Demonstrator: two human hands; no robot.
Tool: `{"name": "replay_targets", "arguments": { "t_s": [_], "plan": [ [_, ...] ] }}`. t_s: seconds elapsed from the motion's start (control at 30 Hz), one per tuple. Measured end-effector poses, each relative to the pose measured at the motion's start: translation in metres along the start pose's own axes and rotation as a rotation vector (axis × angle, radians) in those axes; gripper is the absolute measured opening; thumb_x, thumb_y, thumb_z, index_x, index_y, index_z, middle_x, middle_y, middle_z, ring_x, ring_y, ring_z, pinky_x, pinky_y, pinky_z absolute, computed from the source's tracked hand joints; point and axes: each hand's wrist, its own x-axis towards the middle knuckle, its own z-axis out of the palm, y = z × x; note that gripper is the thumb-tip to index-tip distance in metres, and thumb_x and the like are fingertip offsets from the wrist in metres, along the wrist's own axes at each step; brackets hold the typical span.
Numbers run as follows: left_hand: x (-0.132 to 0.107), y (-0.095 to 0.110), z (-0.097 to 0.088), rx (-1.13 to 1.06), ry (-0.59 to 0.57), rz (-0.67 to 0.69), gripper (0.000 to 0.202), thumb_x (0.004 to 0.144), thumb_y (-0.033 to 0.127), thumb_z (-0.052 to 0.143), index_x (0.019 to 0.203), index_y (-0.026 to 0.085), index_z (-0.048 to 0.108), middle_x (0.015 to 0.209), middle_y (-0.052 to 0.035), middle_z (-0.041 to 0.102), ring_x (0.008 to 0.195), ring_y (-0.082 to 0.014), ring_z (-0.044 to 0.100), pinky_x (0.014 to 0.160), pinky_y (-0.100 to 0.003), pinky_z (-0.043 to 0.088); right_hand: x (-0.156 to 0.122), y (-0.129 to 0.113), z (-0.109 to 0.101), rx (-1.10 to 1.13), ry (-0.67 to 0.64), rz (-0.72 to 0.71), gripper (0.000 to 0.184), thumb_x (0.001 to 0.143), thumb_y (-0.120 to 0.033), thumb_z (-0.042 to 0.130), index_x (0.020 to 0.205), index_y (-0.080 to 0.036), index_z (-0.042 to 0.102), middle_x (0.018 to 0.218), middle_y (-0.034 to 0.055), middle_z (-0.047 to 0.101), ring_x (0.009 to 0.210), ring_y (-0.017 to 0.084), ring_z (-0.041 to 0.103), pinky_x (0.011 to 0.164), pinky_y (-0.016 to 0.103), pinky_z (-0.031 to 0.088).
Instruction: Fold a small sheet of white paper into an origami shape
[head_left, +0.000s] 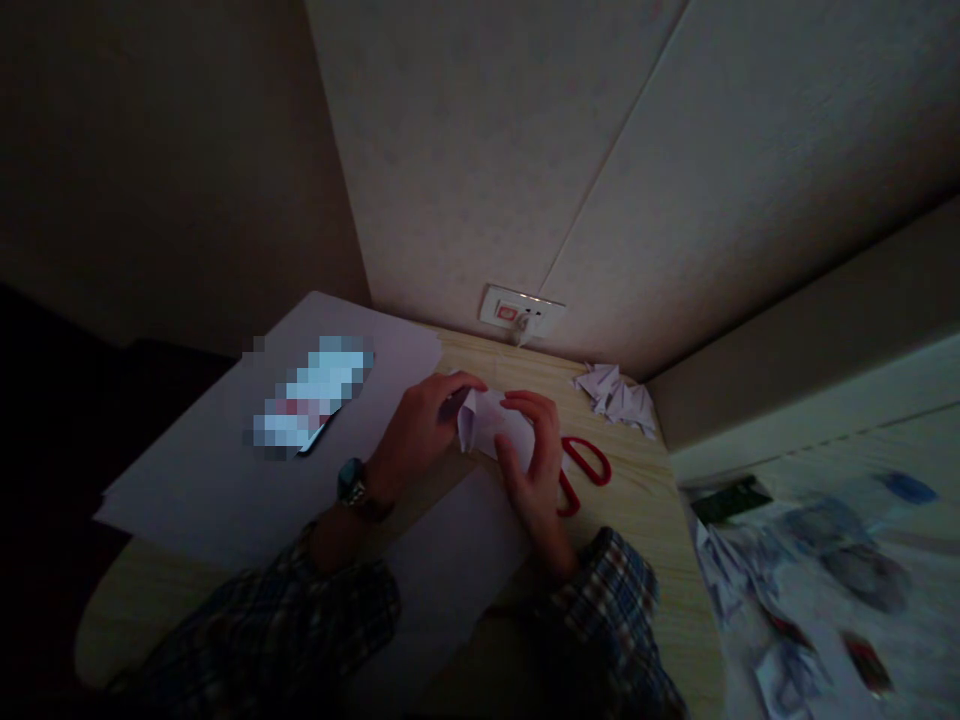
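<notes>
A folded piece of white paper [491, 420] is held up between my two hands above the wooden table. My left hand [427, 425], with a dark watch on its wrist, pinches the paper's left end, where layers of a fold stand apart. The fingers and thumb of my right hand [536, 445] close round its right side. Just right of that hand lie the red handles of scissors [592, 462]; their blades are hidden. Below my hands rests a flat white sheet [450, 550].
A stack of white paper [217, 480] with a lit phone [315, 395] on it covers the left of the table [637, 540]. Folded paper pieces [615, 395] lie at the back right, near a wall socket [521, 312]. Lower right, a plastic bottle [840, 530] and crumpled paper sit beyond the edge.
</notes>
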Motion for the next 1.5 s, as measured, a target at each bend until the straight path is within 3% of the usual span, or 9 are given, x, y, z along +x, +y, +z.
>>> {"name": "replay_targets", "arguments": {
  "t_s": [0.13, 0.27, 0.43, 0.57, 0.93, 1.2, 1.5],
  "plan": [
    [0.001, -0.001, 0.003, 0.058, 0.026, -0.012, 0.028, 0.078, 0.01, 0.055, 0.102, 0.018, 0.068, 0.101, -0.0058, 0.073, 0.096, -0.0223, 0.067, 0.087, -0.034, 0.051, -0.002, 0.002, 0.003, -0.005, -0.04, -0.002, 0.033, 0.088, -0.04, 0.057, 0.117, -0.025, 0.051, 0.115, 0.0074, 0.058, 0.109, 0.024, 0.056, 0.095, 0.043, 0.048],
    [0.001, -0.002, 0.005, -0.046, 0.038, -0.068, 0.031, 0.079, 0.012, 0.054, 0.108, 0.017, 0.064, 0.105, -0.0071, 0.073, 0.097, -0.0206, 0.069, 0.088, -0.032, 0.053, -0.003, 0.006, 0.007, -0.008, -0.037, 0.008, 0.035, 0.086, -0.028, 0.057, 0.12, -0.024, 0.05, 0.118, 0.0079, 0.057, 0.11, 0.023, 0.055, 0.095, 0.043, 0.049],
    [0.0, -0.004, 0.004, -0.194, 0.023, -0.086, 0.019, 0.081, 0.019, 0.056, 0.095, 0.017, 0.069, 0.1, -0.0057, 0.075, 0.095, -0.0201, 0.07, 0.087, -0.031, 0.054, 0.0, 0.006, 0.005, -0.045, 0.008, 0.026, 0.039, 0.08, -0.009, 0.045, 0.114, -0.025, 0.057, 0.114, 0.0065, 0.058, 0.109, 0.022, 0.055, 0.091, 0.041, 0.051],
    [0.002, -0.003, 0.002, -0.332, 0.006, -0.153, 0.018, 0.082, 0.031, 0.06, 0.088, 0.017, 0.07, 0.093, -0.0053, 0.076, 0.089, -0.0211, 0.072, 0.083, -0.031, 0.056, -0.001, 0.005, 0.002, -0.111, 0.005, -0.044, 0.048, 0.074, -0.001, 0.042, 0.112, -0.026, 0.06, 0.11, 0.0052, 0.06, 0.105, 0.02, 0.057, 0.09, 0.039, 0.051],
    [0.002, 0.0, 0.008, -0.496, -0.086, -0.272, 0.023, 0.075, 0.039, 0.069, 0.079, 0.016, 0.07, 0.083, -0.0049, 0.076, 0.082, -0.0217, 0.071, 0.078, -0.032, 0.055, -0.009, 0.01, 0.0, -0.279, 0.02, -0.137, 0.058, 0.061, 0.002, 0.041, 0.108, -0.025, 0.06, 0.101, 0.0052, 0.064, 0.094, 0.023, 0.059, 0.081, 0.038, 0.051],
    [0.004, 0.0, 0.007, -0.536, -0.119, -0.328, 0.027, 0.071, 0.042, 0.069, 0.078, 0.016, 0.07, 0.079, -0.0037, 0.076, 0.075, -0.0199, 0.07, 0.068, -0.028, 0.054, -0.01, 0.013, -0.003, -0.314, -0.007, -0.196, 0.049, 0.068, -0.001, 0.045, 0.109, -0.025, 0.059, 0.103, 0.0059, 0.063, 0.093, 0.023, 0.058, 0.077, 0.038, 0.049],
    [0.004, 0.005, 0.004, -0.569, -0.098, -0.354, 0.029, 0.07, 0.046, 0.071, 0.074, 0.017, 0.069, 0.077, -0.0035, 0.075, 0.076, -0.0201, 0.069, 0.068, -0.028, 0.053, -0.011, 0.013, -0.004, -0.355, -0.016, -0.246, 0.045, 0.08, -0.006, 0.047, 0.117, -0.029, 0.059, 0.104, 0.0053, 0.063, 0.093, 0.023, 0.058, 0.077, 0.038, 0.048]
  ]
}}
